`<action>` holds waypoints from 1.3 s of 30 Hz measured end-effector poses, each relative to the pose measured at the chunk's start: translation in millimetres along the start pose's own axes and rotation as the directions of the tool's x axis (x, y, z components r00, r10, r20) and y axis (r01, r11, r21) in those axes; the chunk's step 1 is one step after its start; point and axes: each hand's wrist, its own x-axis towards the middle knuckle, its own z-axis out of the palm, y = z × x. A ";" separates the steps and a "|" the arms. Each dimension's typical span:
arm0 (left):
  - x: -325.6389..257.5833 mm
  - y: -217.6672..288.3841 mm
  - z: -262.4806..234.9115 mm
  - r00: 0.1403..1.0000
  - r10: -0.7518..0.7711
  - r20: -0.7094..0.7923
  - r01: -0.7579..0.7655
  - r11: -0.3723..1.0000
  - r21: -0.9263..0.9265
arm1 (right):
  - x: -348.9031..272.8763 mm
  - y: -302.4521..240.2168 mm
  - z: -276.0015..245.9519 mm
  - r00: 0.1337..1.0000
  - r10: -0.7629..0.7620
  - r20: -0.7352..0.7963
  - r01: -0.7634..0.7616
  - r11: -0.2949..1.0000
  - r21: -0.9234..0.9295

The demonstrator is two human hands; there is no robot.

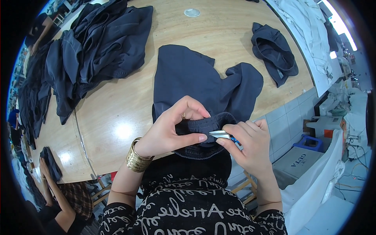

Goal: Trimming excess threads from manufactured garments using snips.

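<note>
Dark navy shorts (184,74) lie spread on the wooden table, with their gathered elastic waistband (201,124) raised at the near edge. My left hand (176,129) pinches that waistband between thumb and fingers. In my right hand (248,143) is a small pair of thread snips (220,134), silver blades with a blue part at the grip. Its blade tips point left at the waistband, close beside my left thumb. Whether the tips touch the cloth I cannot tell.
A large heap of dark garments (98,47) covers the table's far left. Another folded dark garment (274,51) lies at the right. Someone's hands (45,170) rest at a dark piece on the lower left. Grey box (295,162) and white cloth (307,35) stand beyond the right edge.
</note>
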 end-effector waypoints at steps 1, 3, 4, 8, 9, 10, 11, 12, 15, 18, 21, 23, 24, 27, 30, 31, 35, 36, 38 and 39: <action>0.0 0.1 -0.1 1.000 0.004 -0.002 -0.004 1.000 0.003 | 0.0 -0.3 -0.1 1.000 -0.003 -0.006 0.003 1.000 -0.009; -0.3 -0.6 -0.8 1.000 0.005 0.003 -0.005 1.000 0.005 | 0.1 -0.8 -0.3 1.000 -0.005 -0.010 0.005 1.000 -0.017; -0.4 -0.8 -0.8 1.000 0.006 0.006 -0.006 1.000 0.007 | 0.1 -1.0 -0.4 1.000 -0.009 -0.013 0.009 1.000 -0.024; -0.7 -0.1 0.0 1.000 0.013 -0.003 -0.013 1.000 0.002 | 0.1 -1.7 0.2 1.000 -0.003 -0.015 0.003 1.000 -0.029; -1.0 0.1 -0.2 1.000 0.012 -0.005 -0.012 1.000 0.014 | -0.1 -2.0 0.3 1.000 0.001 -0.015 -0.001 0.999 -0.036; -1.0 0.5 -0.2 1.000 0.011 -0.006 -0.011 1.000 0.026 | -0.2 -2.2 0.1 1.000 0.005 -0.015 -0.006 0.999 -0.044; -0.9 1.1 0.2 1.000 0.011 -0.006 -0.011 1.000 0.026 | -0.1 -2.9 -0.2 1.000 0.006 -0.015 -0.006 0.999 -0.044; -0.6 1.8 0.9 1.000 0.021 -0.018 -0.021 0.999 0.044 | 0.1 -3.7 -0.6 1.000 0.013 -0.016 -0.013 0.999 -0.032; 0.5 4.5 1.5 0.999 0.039 -0.035 -0.035 0.995 0.098 | 0.2 -3.3 -0.4 0.999 0.042 -0.017 -0.042 0.999 0.001; 0.0 2.9 -0.9 0.997 0.073 -0.033 -0.065 0.979 0.192 | -0.3 -1.3 -2.4 0.997 0.071 -0.017 -0.070 0.997 0.037; -0.9 0.5 -2.8 0.993 0.114 -0.018 -0.106 0.962 0.253 | -1.5 -2.1 -2.8 0.996 0.094 -0.007 -0.093 0.994 0.059; -1.2 0.6 -2.7 0.992 0.129 -0.016 -0.120 0.957 0.265 | -1.8 -2.8 -1.9 0.994 0.106 0.000 -0.105 0.992 0.073; -1.8 1.1 -2.1 0.995 0.096 -0.031 -0.085 0.961 0.263 | -1.7 -3.0 -1.5 0.994 0.105 0.012 -0.105 0.991 0.078; -0.9 1.4 0.8 0.998 0.039 -0.057 -0.024 0.970 0.242 | -2.4 -1.4 1.0 0.995 0.101 0.010 -0.102 0.991 0.085; -2.1 3.3 1.4 0.997 0.011 -0.082 0.008 0.973 0.229 | -1.4 -3.1 1.6 0.997 0.078 -0.005 -0.077 0.993 0.089; -2.4 2.9 1.1 0.996 0.008 -0.086 0.011 0.974 0.225 | -0.9 -3.3 2.2 0.998 0.069 -0.005 -0.068 0.994 0.083; -2.7 2.5 1.8 0.995 0.001 -0.101 0.019 0.980 0.199 | 1.2 -3.8 3.1 0.999 0.037 -0.013 -0.036 0.998 0.047; -2.9 2.5 1.8 0.995 0.000 -0.100 0.020 0.979 0.201 | 1.9 -4.8 2.6 0.999 0.041 -0.018 -0.040 0.998 0.055; -2.0 1.4 1.8 0.995 -0.002 -0.095 0.021 0.980 0.200 | 1.8 -4.8 3.0 0.998 0.049 -0.024 -0.048 0.997 0.061; -1.6 1.2 1.7 0.996 -0.007 -0.093 0.026 0.978 0.207 | 1.5 -4.3 3.6 0.999 0.042 -0.023 -0.041 0.998 0.047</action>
